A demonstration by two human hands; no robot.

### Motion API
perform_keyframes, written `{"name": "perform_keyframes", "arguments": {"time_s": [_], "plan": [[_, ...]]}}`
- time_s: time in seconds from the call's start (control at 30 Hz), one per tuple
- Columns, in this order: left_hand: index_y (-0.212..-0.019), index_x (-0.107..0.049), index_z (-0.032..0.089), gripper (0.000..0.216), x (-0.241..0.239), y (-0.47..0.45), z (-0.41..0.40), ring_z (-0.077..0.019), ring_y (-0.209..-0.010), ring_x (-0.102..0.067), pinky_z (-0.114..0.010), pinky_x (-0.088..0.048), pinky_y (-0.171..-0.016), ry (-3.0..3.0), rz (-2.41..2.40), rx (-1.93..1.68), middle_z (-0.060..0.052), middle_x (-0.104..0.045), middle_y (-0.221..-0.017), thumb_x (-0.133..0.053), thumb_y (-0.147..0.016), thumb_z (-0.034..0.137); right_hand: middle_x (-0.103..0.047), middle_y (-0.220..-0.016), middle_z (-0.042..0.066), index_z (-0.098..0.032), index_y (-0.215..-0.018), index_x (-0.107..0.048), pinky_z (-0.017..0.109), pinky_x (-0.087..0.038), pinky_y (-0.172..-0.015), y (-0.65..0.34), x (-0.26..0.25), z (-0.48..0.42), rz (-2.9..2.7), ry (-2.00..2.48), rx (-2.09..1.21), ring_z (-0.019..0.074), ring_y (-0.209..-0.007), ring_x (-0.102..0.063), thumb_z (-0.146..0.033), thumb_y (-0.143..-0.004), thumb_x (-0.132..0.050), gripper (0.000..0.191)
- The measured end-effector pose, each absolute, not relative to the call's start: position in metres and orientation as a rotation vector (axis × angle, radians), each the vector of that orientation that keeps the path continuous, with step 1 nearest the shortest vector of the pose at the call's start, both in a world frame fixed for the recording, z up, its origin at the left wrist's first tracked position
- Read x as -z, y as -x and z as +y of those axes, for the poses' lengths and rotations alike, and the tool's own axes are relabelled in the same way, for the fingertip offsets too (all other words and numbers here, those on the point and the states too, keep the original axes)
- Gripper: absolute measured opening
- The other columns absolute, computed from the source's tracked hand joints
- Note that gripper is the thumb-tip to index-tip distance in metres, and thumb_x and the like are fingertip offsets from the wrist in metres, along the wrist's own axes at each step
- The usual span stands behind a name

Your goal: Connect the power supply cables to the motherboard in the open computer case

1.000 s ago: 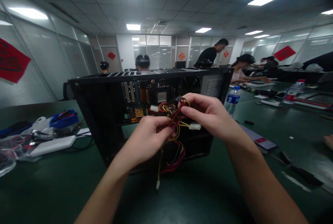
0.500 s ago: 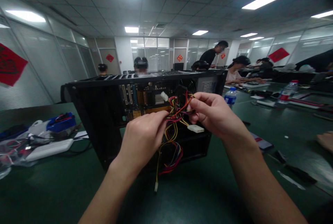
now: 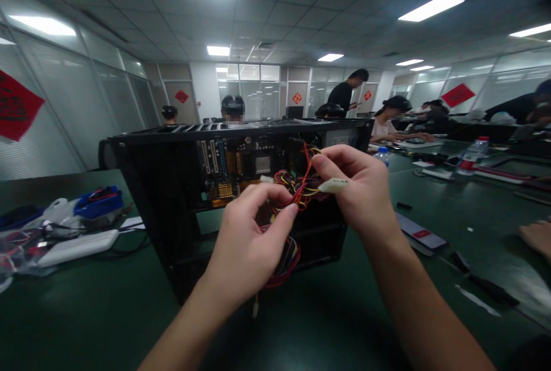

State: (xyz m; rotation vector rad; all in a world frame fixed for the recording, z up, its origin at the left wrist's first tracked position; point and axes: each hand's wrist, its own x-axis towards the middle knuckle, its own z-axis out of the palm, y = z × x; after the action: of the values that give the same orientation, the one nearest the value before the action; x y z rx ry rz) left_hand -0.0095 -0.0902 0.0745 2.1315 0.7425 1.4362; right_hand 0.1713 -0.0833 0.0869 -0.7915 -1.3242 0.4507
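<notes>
An open black computer case (image 3: pixel 148 210) stands on the green table, its motherboard (image 3: pixel 241 158) showing inside. In front of it, my left hand (image 3: pixel 258 233) pinches a tangled bundle of red, yellow and black power cables (image 3: pixel 305 184) between thumb and fingers. Higher and to the right, my right hand (image 3: pixel 359 181) grips the same cables close to the case's fan side. A white power connector (image 3: pixel 333 185) lies across my right thumb. Below my left hand hangs a loop of cables (image 3: pixel 293 262), and a small white plug (image 3: pixel 255 309) dangles lower still.
To the left are a blue container (image 3: pixel 99 201), plastic bags and a white power strip (image 3: pixel 80 248). On the right lie a grey box (image 3: pixel 422 233), black strips and bottles, one a red-capped bottle (image 3: pixel 472 155). Several people sit or stand beyond; another person's hand (image 3: pixel 536 236) rests at far right.
My left hand has shifted right and turned, its thumb now showing on the cables. The white connector has risen onto my right thumb. The hanging cable loop is more hidden.
</notes>
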Motion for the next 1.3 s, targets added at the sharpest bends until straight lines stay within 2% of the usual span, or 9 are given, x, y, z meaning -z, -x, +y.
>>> {"name": "perform_keyframes", "arguments": {"time_s": [0.1,0.17,0.27,0.33,0.4,0.57,0.7,0.9,1.3], "plan": [[-0.088,-0.066,0.018,0.011,-0.073,0.007,-0.087,-0.0151,-0.075,-0.058,-0.027,-0.046,-0.067,-1.856,0.682,-1.321,-0.001,-0.066,-0.083,-0.067,-0.089,0.029,-0.057,-0.066,-0.002,-0.024,-0.099,-0.069,0.024,-0.043,-0.046,-0.172,-0.088,-0.093,-1.37,0.793,-0.302,0.0118,-0.052,-0.051,-0.048,-0.086,-0.075,0.027],[-0.09,-0.066,0.018,0.013,-0.072,0.007,-0.086,-0.0147,-0.076,-0.056,-0.026,-0.045,-0.068,-1.804,0.683,-1.285,-0.001,-0.064,-0.084,-0.066,-0.089,0.03,-0.057,-0.068,0.0,-0.025,-0.109,-0.07,0.026,-0.047,-0.052,-0.175,-0.089,-0.099,-1.457,0.744,-0.299,0.0135,-0.056,-0.054,-0.057,-0.093,-0.063,0.036],[-0.093,-0.065,0.017,0.014,-0.07,0.007,-0.085,-0.0147,-0.078,-0.055,-0.026,-0.045,-0.069,-1.792,0.716,-1.297,-0.002,-0.063,-0.087,-0.063,-0.091,0.031,-0.063,-0.081,0.004,-0.022,-0.101,-0.071,0.029,-0.053,-0.062,-0.182,-0.092,-0.105,-1.622,0.713,-0.305,0.0168,-0.07,-0.061,-0.061,-0.092,-0.063,0.04],[-0.093,-0.064,0.017,0.014,-0.07,0.006,-0.084,-0.0145,-0.078,-0.055,-0.025,-0.045,-0.068,-1.762,0.705,-1.322,-0.002,-0.063,-0.088,-0.064,-0.09,0.031,-0.066,-0.087,0.005,-0.021,-0.092,-0.07,0.028,-0.055,-0.065,-0.184,-0.094,-0.107,-1.684,0.782,-0.253,0.0177,-0.076,-0.063,-0.049,-0.084,-0.078,0.03],[-0.092,-0.063,0.018,0.014,-0.07,0.005,-0.083,-0.0141,-0.076,-0.055,-0.025,-0.045,-0.066,-1.726,0.692,-1.348,-0.002,-0.064,-0.088,-0.065,-0.089,0.031,-0.068,-0.088,0.005,-0.021,-0.092,-0.069,0.026,-0.055,-0.066,-0.185,-0.094,-0.108,-1.691,0.834,-0.226,0.0169,-0.076,-0.064,-0.036,-0.081,-0.082,0.023],[-0.089,-0.064,0.017,0.011,-0.071,0.005,-0.08,-0.0139,-0.079,-0.057,-0.025,-0.046,-0.072,-1.73,0.68,-1.344,-0.001,-0.064,-0.086,-0.066,-0.089,0.027,-0.07,-0.084,0.002,-0.024,-0.12,-0.068,0.025,-0.054,-0.061,-0.188,-0.094,-0.108,-1.742,0.861,-0.303,0.015,-0.07,-0.065,-0.025,-0.087,-0.074,0.033],[-0.089,-0.065,0.017,0.009,-0.071,0.009,-0.078,-0.0138,-0.079,-0.059,-0.025,-0.046,-0.072,-1.754,0.655,-1.34,-0.001,-0.065,-0.085,-0.067,-0.089,0.026,-0.071,-0.078,0.003,-0.021,-0.104,-0.075,0.026,-0.056,-0.058,-0.189,-0.092,-0.104,-1.727,0.855,-0.341,0.0165,-0.067,-0.068,-0.028,-0.084,-0.078,0.021],[-0.09,-0.069,0.019,0.007,-0.067,0.011,-0.079,-0.0149,-0.084,-0.062,-0.025,-0.047,-0.077,-1.843,0.655,-1.408,0.0,-0.069,-0.089,-0.07,-0.088,0.025,-0.062,-0.066,-0.001,-0.019,-0.101,-0.073,0.023,-0.05,-0.052,-0.187,-0.088,-0.093,-1.719,0.817,-0.274,0.0137,-0.059,-0.063,-0.032,-0.08,-0.083,0.026],[-0.093,-0.078,0.027,0.011,-0.066,0.009,-0.084,-0.01,-0.088,-0.069,-0.015,-0.052,-0.079,-1.554,0.56,-1.404,0.004,-0.077,-0.093,-0.081,-0.083,0.029,-0.06,-0.069,-0.002,-0.014,-0.09,-0.068,0.019,-0.039,-0.048,-0.186,-0.088,-0.087,-1.787,0.759,-0.319,0.0079,-0.057,-0.051,-0.037,-0.077,-0.086,0.032]]}}
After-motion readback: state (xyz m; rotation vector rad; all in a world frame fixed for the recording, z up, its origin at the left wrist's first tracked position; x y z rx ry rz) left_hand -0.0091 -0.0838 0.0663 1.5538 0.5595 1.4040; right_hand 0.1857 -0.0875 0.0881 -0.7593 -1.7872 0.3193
